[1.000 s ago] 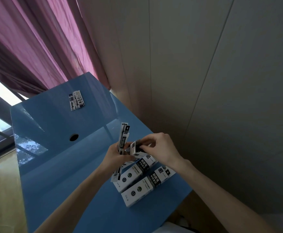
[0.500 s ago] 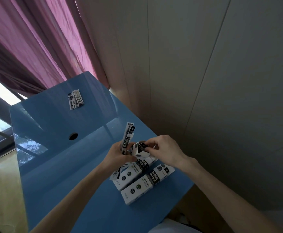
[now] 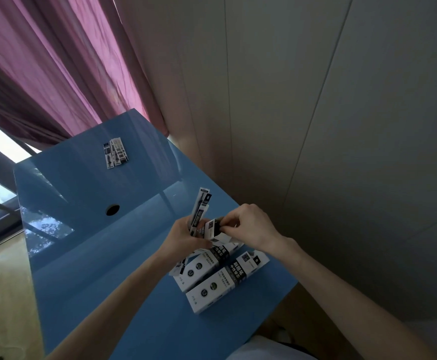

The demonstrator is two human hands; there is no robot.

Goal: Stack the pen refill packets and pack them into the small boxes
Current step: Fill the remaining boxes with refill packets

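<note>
Your left hand (image 3: 183, 236) grips upright refill packets (image 3: 199, 211); your right hand (image 3: 248, 227) pinches a small box's (image 3: 213, 228) open end. Two white boxes (image 3: 220, 279) lie side by side below; more packets (image 3: 115, 152) lie far off.

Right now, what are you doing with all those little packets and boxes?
A person is packing pen refills at a blue table. The left hand grips a bunch of refill packets standing upright, while the right hand pinches the open end of a small box held beside them. Two more boxes lie on the table under the hands, and a few loose packets sit at the far end.
</note>
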